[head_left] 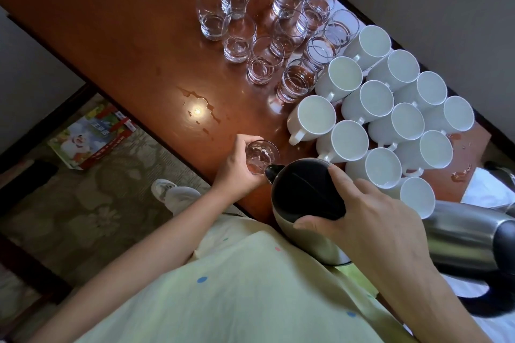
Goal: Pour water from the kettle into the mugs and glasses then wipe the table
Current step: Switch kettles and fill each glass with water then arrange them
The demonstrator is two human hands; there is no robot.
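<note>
Your left hand [237,166] grips a small glass [260,156], fingers curled round its side, holding it at the near edge of the wooden table [133,44]. Your right hand [370,220] lies spread over the black lid of the kettle [303,200], thumb on the near side and fingers across the top; whether it truly clasps the kettle or only presses on it you cannot tell from this angle. The kettle is tilted, its spout just touching the rim of the held glass. Water seems to sit in the glass, though glare blurs it.

Beyond, a cluster of clear glasses [289,22] stands toward the far end, several holding water. White mugs [390,120] are packed close together just beside them, rims touching. A puddle [198,108] shines on the table between the glasses and your left hand; smaller drops lie near the mugs at the right edge. A second steel kettle [471,242] lies at the right, behind your right wrist. A colourful box [92,136] rests on the carpet below.
</note>
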